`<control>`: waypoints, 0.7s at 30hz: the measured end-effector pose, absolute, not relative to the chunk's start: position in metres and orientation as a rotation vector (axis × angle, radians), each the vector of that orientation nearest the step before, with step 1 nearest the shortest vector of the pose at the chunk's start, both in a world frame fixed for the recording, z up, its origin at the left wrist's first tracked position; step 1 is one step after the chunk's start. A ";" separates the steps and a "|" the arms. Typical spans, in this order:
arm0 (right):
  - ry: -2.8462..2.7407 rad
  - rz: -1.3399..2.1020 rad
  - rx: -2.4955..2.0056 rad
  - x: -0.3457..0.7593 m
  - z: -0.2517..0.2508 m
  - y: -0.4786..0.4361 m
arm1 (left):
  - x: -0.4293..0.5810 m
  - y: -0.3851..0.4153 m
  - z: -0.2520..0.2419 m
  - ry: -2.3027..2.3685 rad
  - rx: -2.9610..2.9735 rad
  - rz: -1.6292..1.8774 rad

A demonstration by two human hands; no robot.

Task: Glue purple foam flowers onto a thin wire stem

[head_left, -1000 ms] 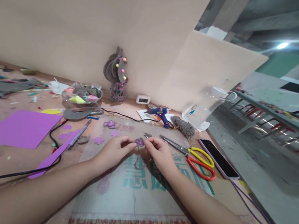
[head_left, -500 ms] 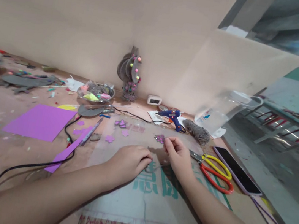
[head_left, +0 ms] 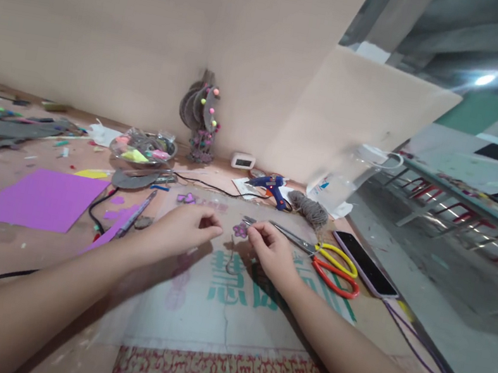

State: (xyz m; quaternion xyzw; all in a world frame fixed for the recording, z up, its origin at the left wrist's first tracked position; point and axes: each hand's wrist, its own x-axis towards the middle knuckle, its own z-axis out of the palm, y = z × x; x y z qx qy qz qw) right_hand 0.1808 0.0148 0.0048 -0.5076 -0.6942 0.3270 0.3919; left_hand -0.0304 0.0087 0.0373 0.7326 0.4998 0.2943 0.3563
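Observation:
A small purple flower (head_left: 240,230) edged with grey yarn is pinched between the thumb and fingers of my right hand (head_left: 272,253). From it a loose strand of grey yarn (head_left: 230,262) hangs over the printed mat. To the left, my left hand (head_left: 191,229) hovers apart from the flower, its fingers loosely curled and nothing seen in them. Scissors (head_left: 335,269) with yellow and orange handles lie just beyond my right hand, their blades partly behind it. Another purple piece with grey edging (head_left: 186,198) rests past my left hand.
A blue glue gun (head_left: 272,187), a grey yarn skein (head_left: 307,210) and a clear bottle (head_left: 345,174) stand or lie at the back. A phone (head_left: 364,263) lies right. Purple sheet (head_left: 39,198), pen (head_left: 137,213) and a bowl of bits (head_left: 140,161) are left.
My left hand has moved left, away from the right hand, and the yarn now hangs slack. The right hand still holds the flower. The whole view has shifted to the right.

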 end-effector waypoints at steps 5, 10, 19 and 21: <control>-1.768 0.908 -1.255 0.177 0.009 0.009 | -0.030 0.008 0.034 1.252 2.067 0.708; -1.746 1.001 -1.230 0.176 0.010 0.006 | -0.026 0.009 0.023 1.299 1.993 0.743; -1.718 1.079 -1.234 0.176 0.007 0.005 | -0.019 0.011 0.014 1.150 1.508 0.838; -1.742 1.076 -1.245 0.175 0.007 0.005 | -0.016 0.008 0.015 1.152 1.555 0.826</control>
